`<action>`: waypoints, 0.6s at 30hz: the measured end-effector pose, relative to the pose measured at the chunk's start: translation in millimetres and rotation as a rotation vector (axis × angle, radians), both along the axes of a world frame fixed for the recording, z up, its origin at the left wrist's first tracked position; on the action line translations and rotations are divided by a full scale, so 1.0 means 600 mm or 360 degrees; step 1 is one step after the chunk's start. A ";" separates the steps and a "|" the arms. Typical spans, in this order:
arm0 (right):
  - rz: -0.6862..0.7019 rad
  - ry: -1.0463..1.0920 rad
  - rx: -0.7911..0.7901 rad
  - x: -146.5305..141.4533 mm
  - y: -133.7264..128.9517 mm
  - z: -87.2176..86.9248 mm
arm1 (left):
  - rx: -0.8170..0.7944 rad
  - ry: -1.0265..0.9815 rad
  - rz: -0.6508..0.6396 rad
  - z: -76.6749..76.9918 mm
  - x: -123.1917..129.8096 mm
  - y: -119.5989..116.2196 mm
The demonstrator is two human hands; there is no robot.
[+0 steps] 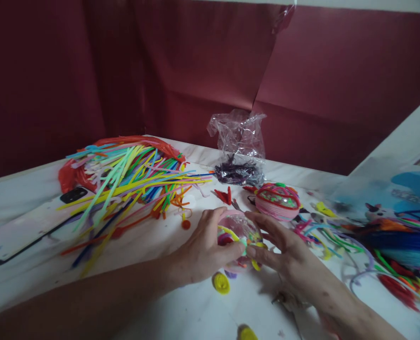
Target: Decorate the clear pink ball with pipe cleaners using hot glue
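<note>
A clear round ball (243, 229), trimmed with coloured pipe cleaners, sits between my two hands above the white table. My left hand (210, 245) grips its left side, thumb across the front. From the right, my right hand (284, 241) curls its fingers round the other side, and both thumbs nearly meet at a small mint-green piece. Just below the ball lies a coiled yellow pipe cleaner disc (221, 283). Behind my right hand stands a second ball (278, 202), wrapped in pink and red pipe cleaners.
Loose pipe cleaners (132, 174) spill from a red bag at the left, beside a phone (29, 226). A clear plastic bag (240, 146) with dark strands stands at the back. More pipe cleaners (397, 245) are heaped at the right. Another yellow coil (247, 333) lies at the front.
</note>
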State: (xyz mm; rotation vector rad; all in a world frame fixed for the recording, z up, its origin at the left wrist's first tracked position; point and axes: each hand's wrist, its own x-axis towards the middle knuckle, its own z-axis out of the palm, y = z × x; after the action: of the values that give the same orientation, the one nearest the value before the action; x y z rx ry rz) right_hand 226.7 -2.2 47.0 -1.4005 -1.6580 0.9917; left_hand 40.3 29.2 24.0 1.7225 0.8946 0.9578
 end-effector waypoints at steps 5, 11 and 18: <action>-0.0008 -0.0054 0.0049 -0.008 0.001 0.003 | 0.0010 -0.0067 -0.0018 0.003 0.001 -0.006; 0.0003 0.0027 0.0015 0.003 0.007 -0.004 | -0.0006 -0.0066 -0.0035 0.005 -0.002 0.004; 0.0080 0.0226 0.0001 0.013 0.006 -0.001 | -0.0120 -0.0104 -0.0123 0.002 -0.006 0.010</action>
State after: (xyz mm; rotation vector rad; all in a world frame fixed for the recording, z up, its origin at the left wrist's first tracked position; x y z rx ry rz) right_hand 234.3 1.6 46.3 -1.2633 -1.5953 1.0932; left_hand 36.8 35.1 25.1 1.6410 0.8063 0.9129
